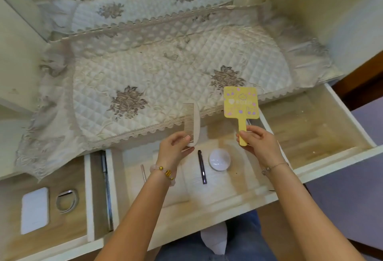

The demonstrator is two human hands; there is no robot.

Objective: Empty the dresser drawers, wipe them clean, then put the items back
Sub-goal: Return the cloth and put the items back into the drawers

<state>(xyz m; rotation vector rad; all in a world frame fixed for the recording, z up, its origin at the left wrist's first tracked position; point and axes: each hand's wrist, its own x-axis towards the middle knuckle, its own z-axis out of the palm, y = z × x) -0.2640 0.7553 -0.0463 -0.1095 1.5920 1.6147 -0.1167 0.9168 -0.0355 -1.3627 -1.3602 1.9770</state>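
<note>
Pale comb [191,124] pinched upright by left hand [175,146]; yellow patterned mirror [241,103] clamped at its handle by right hand [259,144]. Lower-centre drawer [217,198]: round white jar [219,160], dark pencil [202,166].

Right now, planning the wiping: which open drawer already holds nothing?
The right drawer, its floor bare; the middle drawer and left drawer hold items.

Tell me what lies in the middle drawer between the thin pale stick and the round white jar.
A slim dark pen lies there, nearer the jar; the left wrist hides the part beside the stick. The head view shows it.
</note>
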